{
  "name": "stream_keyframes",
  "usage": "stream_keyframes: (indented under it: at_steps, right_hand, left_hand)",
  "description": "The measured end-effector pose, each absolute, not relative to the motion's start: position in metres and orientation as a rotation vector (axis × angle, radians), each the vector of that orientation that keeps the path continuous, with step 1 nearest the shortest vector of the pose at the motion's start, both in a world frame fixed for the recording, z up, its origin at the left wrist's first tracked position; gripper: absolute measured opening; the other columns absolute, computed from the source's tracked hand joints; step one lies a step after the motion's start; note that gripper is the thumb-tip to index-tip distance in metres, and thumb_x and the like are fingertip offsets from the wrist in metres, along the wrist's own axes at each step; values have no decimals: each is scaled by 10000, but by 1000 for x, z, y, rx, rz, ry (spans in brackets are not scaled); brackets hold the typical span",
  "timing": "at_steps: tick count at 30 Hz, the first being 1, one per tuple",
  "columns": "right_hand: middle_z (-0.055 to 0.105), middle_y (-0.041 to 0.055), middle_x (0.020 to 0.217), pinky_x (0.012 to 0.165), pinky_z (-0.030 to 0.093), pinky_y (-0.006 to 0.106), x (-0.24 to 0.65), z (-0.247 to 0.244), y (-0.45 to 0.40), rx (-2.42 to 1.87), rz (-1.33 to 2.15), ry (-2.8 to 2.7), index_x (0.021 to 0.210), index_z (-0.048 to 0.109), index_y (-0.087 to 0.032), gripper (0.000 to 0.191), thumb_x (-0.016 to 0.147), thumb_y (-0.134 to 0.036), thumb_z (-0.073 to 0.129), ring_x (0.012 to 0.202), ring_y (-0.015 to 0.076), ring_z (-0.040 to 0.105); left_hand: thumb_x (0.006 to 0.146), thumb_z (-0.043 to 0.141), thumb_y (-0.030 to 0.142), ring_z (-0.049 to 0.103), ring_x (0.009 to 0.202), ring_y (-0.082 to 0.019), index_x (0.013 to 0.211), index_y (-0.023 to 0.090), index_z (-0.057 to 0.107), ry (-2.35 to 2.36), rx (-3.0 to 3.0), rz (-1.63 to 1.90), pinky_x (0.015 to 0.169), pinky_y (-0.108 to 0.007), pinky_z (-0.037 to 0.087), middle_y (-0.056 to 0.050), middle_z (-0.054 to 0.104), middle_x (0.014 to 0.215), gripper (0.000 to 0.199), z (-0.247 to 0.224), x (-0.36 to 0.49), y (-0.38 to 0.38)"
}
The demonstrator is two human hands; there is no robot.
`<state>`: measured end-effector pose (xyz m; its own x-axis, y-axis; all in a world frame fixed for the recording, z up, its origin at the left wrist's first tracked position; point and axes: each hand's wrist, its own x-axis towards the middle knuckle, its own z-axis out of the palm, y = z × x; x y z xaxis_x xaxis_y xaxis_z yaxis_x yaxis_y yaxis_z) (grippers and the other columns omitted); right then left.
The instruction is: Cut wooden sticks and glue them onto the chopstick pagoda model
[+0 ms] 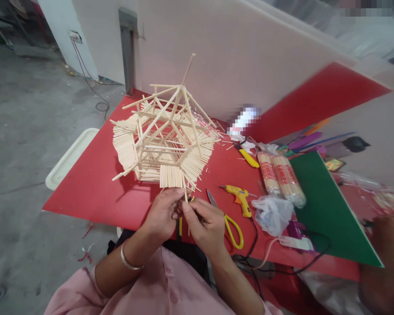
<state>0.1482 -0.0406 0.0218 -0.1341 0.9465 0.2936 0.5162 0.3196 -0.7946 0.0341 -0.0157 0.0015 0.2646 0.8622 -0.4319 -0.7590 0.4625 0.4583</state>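
Note:
A pavilion-like model made of thin wooden sticks (170,144) stands on a red board (95,192). Its open roof frame rises to a single upright stick, and rows of short sticks flare out around the sides. At its near edge, my right hand (205,225) pinches a wooden stick (185,192) between thumb and fingers. My left hand (164,212) is closed beside it, with its fingertips at the same stick, just under the front row of sticks. Part of the left fingers is hidden, so I cannot tell whether they hold another piece.
Right of my hands lie yellow-handled scissors (233,232), a yellow glue gun (239,197) and a crumpled plastic bag (272,214). Bundled sticks (282,177) rest beside a green board (328,210). A yellow cutter (248,158) lies farther back. Another person's arm (384,258) is at far right.

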Motion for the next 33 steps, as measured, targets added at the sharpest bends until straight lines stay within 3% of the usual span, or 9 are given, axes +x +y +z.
stream_keyframes:
  at_steps: [17,30,33]
  right_hand:
    - [619,-14,616,549,420,224,146,23,-40,-1301,628,-1801,713,669,-199,212,898,-208,565,560,96,544]
    - [585,-14,606,549,413,231,145,23,-44,-1296,652,-1795,675,639,-194,246,904,-226,554,555,96,520]
    - [612,-2,663,576,429,238,155,19,-54,-1281,686,-1813,746,659,-197,225,920,-240,524,595,109,543]
  left_hand:
    - [571,826,310,410,454,-23,723,118,713,664,63,1038,385,-150,228,8,618,623,270,4,31,-15]
    - [581,847,308,348,450,-20,722,122,684,653,125,1053,400,-148,202,43,498,561,285,-4,32,-19]
    - [587,846,320,336,447,-21,729,118,691,666,173,1046,399,-148,190,39,493,546,292,-3,31,-24]
